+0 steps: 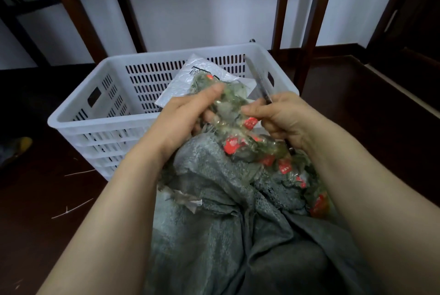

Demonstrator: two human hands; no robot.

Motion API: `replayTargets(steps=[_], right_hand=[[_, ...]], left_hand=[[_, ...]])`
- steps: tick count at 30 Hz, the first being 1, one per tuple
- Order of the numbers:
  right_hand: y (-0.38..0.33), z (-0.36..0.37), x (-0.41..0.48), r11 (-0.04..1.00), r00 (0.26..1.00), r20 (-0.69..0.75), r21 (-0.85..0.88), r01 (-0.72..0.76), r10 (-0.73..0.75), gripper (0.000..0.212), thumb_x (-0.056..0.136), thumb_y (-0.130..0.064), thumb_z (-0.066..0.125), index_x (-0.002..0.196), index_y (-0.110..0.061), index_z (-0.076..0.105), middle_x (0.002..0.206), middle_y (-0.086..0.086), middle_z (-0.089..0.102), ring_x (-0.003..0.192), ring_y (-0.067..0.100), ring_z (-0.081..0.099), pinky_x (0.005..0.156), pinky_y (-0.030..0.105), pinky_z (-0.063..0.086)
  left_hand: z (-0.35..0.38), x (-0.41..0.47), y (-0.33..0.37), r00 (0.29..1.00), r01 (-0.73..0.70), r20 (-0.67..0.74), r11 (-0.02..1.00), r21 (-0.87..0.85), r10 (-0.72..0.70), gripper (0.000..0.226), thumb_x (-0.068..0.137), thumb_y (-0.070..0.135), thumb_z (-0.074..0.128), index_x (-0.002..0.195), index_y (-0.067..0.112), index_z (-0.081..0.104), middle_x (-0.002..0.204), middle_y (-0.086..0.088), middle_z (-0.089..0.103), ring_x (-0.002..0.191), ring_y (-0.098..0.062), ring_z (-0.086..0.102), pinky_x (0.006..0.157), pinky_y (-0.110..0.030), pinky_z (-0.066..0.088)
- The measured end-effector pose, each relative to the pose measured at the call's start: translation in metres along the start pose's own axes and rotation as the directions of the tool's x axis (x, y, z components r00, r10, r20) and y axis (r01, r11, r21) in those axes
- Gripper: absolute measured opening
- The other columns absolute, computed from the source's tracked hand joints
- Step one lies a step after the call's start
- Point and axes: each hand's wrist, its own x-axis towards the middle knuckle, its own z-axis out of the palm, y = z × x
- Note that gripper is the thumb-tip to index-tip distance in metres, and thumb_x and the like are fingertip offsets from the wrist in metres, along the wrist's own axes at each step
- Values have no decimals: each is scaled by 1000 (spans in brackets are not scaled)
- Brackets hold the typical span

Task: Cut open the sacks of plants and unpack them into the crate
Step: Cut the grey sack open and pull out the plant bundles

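Note:
A grey woven sack (214, 199) lies open in front of me, with clear packets of green plants with red labels (264, 154) spilling from its mouth. My left hand (183, 116) grips one clear plant packet (226, 102) lifted above the sack, just before the white slotted crate (100, 113). My right hand (283, 118) pinches the same packet with its fingertips while a thin dark cutting tool (259, 80) sticks up out of its grip. Inside the crate lies a crumpled white plastic bag (190, 75).
The crate stands on a dark wooden floor against a pale wall with dark wooden posts (309, 21). Thin straw-like stalks (71, 209) lie on the floor at the left. A yellow object (21, 144) sits at the far left edge.

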Motion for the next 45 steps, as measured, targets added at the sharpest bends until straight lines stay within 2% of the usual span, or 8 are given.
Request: replayTargets(steps=[7,12,19,25,29,32,37,45], right_hand=[[-3,5,3,992,960,-251,2,127,-122,21,87,-14,67,70,-15,55,40,-9,44,25,0,32,28,13,24],[-8,-2,1,983,953,-251,39,182,-166,19,88,-15,67,73,-15,55,43,-7,40,27,1,27,30,13,22],[-15,9,2,972,945,-229,-23,233,-232,25,85,-15,69,66,-16,54,31,-13,45,26,-3,39,31,11,29],[-20,-10,-8,996,987,-131,8,91,-89,24,84,-21,70,97,-3,61,93,16,71,33,5,24,34,12,19],[-10,-12,-10,988,999,10,-146,-42,44,33,75,-17,76,102,-6,61,57,1,58,26,2,27,32,10,19],[-5,-8,-10,989,999,20,-145,-26,30,44,73,-20,80,109,-7,59,45,-6,48,31,4,24,33,13,18],[-33,-15,-20,966,995,-61,-251,57,-75,21,95,-35,52,96,-14,55,87,8,60,33,6,29,34,12,20],[-64,-12,-58,470,986,158,-868,162,-50,37,98,-39,46,81,-18,70,56,-2,57,47,11,48,54,26,41]], left_hand=[[6,8,1,990,135,-12,910,392,-142,51,55,35,88,88,3,65,86,-4,67,79,-16,60,78,-31,50],[-4,-4,11,985,68,75,754,653,-154,84,66,36,83,137,17,45,136,-1,50,119,-19,49,87,-18,29],[28,-6,30,995,-79,-3,816,573,98,52,60,63,73,77,14,70,64,1,64,62,-14,58,66,-32,49],[28,7,3,999,-14,39,982,190,7,10,79,9,74,85,8,66,67,-1,62,56,-10,55,62,-26,53],[25,7,0,998,12,55,999,34,-14,18,81,-5,67,80,12,63,75,-6,64,63,-14,55,57,-20,48],[21,7,1,994,110,2,984,-138,-111,9,74,7,71,79,11,65,70,-7,67,62,-21,58,61,-28,48],[26,6,-4,974,140,-133,952,-271,-181,22,84,27,70,75,8,61,47,6,62,36,0,51,40,-11,40],[29,10,-5,964,30,-237,940,-340,-117,21,87,21,66,78,2,64,65,-9,61,34,-4,46,40,-10,37]])
